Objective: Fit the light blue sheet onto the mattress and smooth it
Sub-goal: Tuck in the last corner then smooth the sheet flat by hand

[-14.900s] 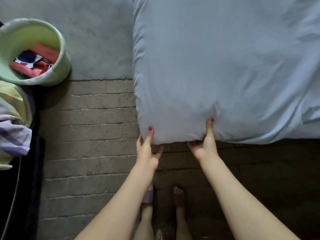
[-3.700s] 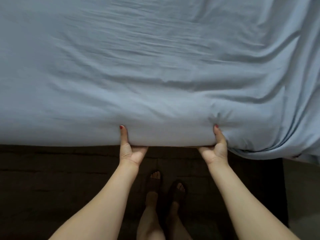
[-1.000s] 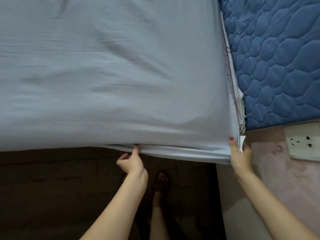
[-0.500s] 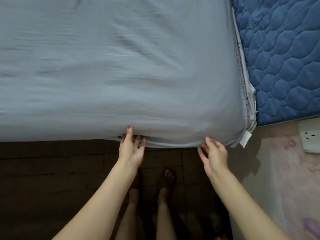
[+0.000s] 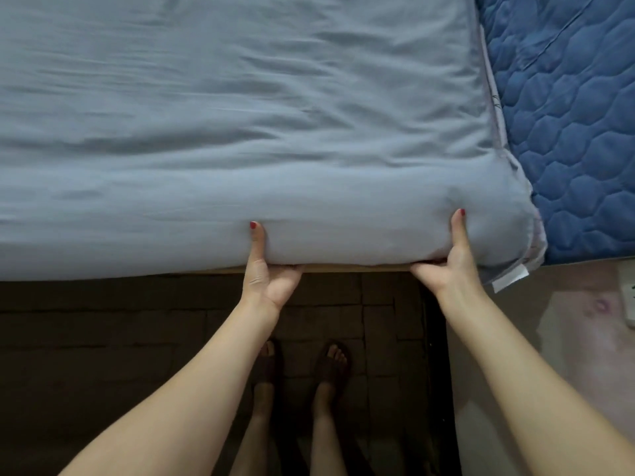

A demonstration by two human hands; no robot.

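Observation:
The light blue sheet (image 5: 240, 132) covers the mattress, lightly wrinkled across the top and wrapped over the near edge and the near right corner (image 5: 505, 231). My left hand (image 5: 266, 273) grips the near edge, thumb up on the side and fingers tucked under. My right hand (image 5: 450, 266) grips the same edge close to the corner, thumb on the sheet and fingers underneath. A thin strip of wooden bed base (image 5: 354, 267) shows between my hands. A white tag (image 5: 510, 280) hangs from the corner.
A dark blue quilted pad (image 5: 567, 125) lies beside the mattress on the right. Below it is a pale pink surface (image 5: 549, 338) with a white power strip (image 5: 628, 297) at the right border. Dark brick-pattern floor (image 5: 103, 338) lies beneath me, with my feet (image 5: 302, 365).
Both hands went from open fingers at the bottom edge to gripping it, thumbs up on the side. The right hand shifted toward the corner, and the sheet's loose hem no longer shows below the mattress.

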